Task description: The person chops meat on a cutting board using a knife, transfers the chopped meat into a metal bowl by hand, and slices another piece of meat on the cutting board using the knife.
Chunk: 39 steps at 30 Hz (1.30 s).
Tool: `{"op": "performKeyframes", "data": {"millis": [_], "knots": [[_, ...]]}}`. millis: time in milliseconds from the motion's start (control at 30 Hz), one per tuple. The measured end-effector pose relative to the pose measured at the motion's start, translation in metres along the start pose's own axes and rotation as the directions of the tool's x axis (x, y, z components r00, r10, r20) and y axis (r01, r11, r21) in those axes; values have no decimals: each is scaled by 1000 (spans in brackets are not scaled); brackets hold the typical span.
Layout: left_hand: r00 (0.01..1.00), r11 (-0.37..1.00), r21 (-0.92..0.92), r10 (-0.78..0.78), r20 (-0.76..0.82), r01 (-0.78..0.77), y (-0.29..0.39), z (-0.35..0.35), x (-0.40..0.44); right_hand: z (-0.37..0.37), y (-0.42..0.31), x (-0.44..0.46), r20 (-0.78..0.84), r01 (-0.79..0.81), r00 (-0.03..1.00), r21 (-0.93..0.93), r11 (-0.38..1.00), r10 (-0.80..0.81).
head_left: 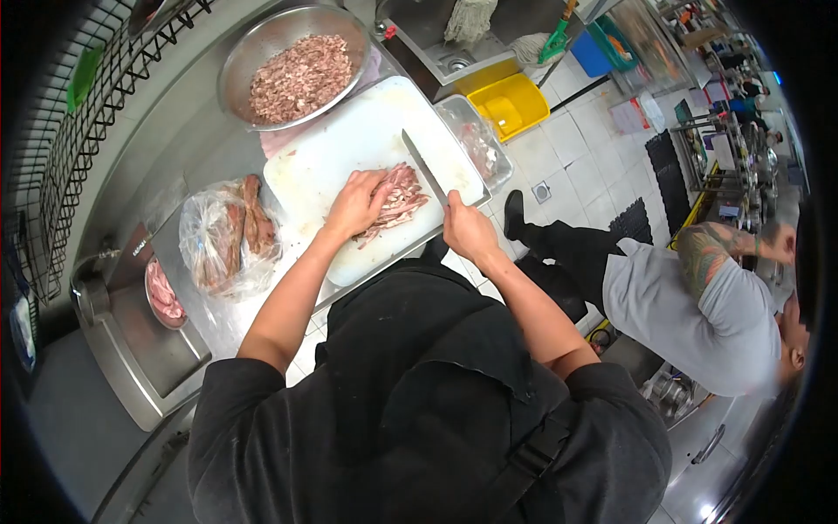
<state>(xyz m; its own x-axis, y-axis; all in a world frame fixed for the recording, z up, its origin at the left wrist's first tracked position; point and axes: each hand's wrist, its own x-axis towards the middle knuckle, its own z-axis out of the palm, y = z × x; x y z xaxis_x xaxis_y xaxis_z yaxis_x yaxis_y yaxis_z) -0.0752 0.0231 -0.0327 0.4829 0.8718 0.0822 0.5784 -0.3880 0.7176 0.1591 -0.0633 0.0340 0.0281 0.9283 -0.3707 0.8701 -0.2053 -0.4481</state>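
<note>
My right hand (469,229) is closed round the handle of a long kitchen knife (422,163), whose blade points away from me over a white cutting board (305,179). On the board lies a pile of thin meat strips (401,196), reddish with pale fat. The blade is just to the right of this pile. My left hand (358,205) rests on the pile's left side, its fingers pressed together and holding the strips down. Part of the meat is hidden under these fingers.
A large steel bowl (231,74) of chopped meat stands behind the board. At left are a plastic bag (196,240) with meat pieces and a bowl of pink meat (164,293). A clear container (476,140) stands at right. A co-worker (690,314) bends nearby.
</note>
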Motion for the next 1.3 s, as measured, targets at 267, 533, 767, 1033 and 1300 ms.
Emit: {"op": "performKeyframes", "data": {"millis": [267,533,767,1033,1300], "knots": [[985,981,-85,171,-24,-173,1,8,35,-16,-25,-2,55,49,998,-133,990,-42],[985,981,-92,172,-9,-172,-7,21,31,18,-25,19,75,56,996,-123,991,-47],[980,976,-110,181,-80,-189,-4,15,29,-20,-35,19,117,100,990,-138,985,-84],[978,974,-92,203,-43,-206,-11,16,31,4,-29,45,123,116,987,-109,987,-102],[978,977,-50,209,-10,-209,-8,8,18,-1,-37,16,204,72,978,-96,993,-52]]}}
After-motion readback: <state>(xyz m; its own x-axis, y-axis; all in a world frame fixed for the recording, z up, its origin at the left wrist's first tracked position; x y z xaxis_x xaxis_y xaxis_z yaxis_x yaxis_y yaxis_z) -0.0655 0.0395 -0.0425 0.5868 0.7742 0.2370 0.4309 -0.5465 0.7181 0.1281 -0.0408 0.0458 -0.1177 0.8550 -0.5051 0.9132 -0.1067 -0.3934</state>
